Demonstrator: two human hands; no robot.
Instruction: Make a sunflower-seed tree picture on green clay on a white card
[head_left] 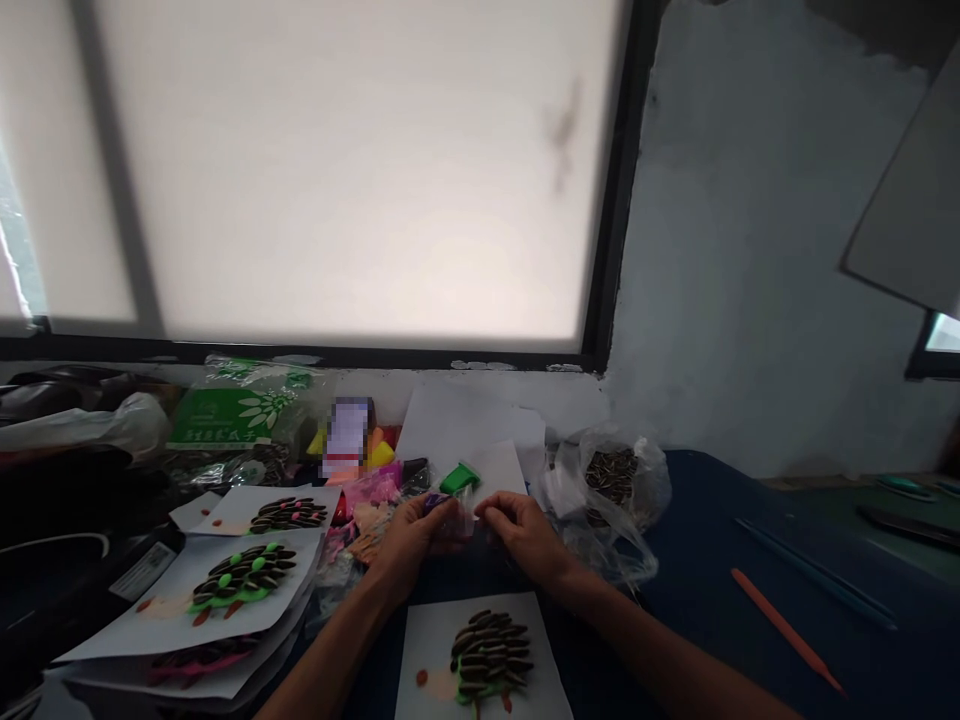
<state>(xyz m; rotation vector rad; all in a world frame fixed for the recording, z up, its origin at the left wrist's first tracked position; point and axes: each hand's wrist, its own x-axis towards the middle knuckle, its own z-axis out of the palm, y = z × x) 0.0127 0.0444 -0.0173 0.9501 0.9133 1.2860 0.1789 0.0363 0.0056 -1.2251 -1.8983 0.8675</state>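
L hand (409, 537): grip closed on purple pkt (438, 503) | R hand (519, 532): near pkt, grip can't tell | seed card (427, 630) below, on desk (694, 570)

The left hand (411, 538) grips a small purple packet (437, 503) in clear wrap; the right hand's (519, 532) fingertips bunch just beside it. Near lies a seed-covered picture (491, 660); left, stacked pictures (131, 632); right, an orange tool (784, 630).

Pale backlit window (360, 170), dark frame (621, 200), patchy grey wall (735, 250), dark blue tabletop (697, 530), dim light indoors
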